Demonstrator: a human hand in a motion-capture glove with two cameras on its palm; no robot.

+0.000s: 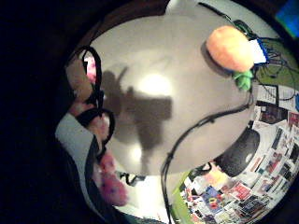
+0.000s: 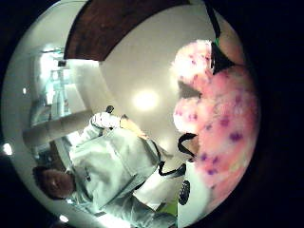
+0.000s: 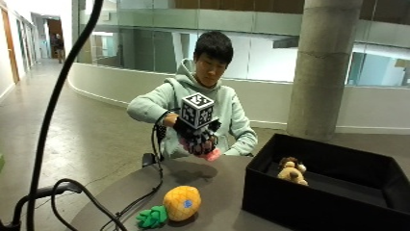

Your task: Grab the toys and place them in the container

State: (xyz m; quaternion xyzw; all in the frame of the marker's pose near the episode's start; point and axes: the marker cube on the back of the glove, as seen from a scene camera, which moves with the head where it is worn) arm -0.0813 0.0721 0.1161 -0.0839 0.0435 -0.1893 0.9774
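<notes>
- Outside view: a person in a pale hoodie sits behind the round grey table with the gloved right hand raised in the air above the table's far edge.
- The fingers are curled round a pink plush toy, which shows pink just below them, clear of the table.
- Well below and nearer the camera than the fingers, a plush pineapple lies on its side on the table, its green leaves pointing away from the container.
- The black container stands on the table off to the side of the fingers, open at the top, with a brown plush lion sitting inside it.
- Little finger side palm view: the table lies far beneath the palm, carrying the hand's shadow; the pineapple rests on it near the rim, well apart from the fingers, and bits of the pink toy show between the straps.
- Thumb side palm view: the pink toy, fluffy with purple spots, fills the side next to the palm, close against it; the table and the person's hoodie lie beyond.
</notes>
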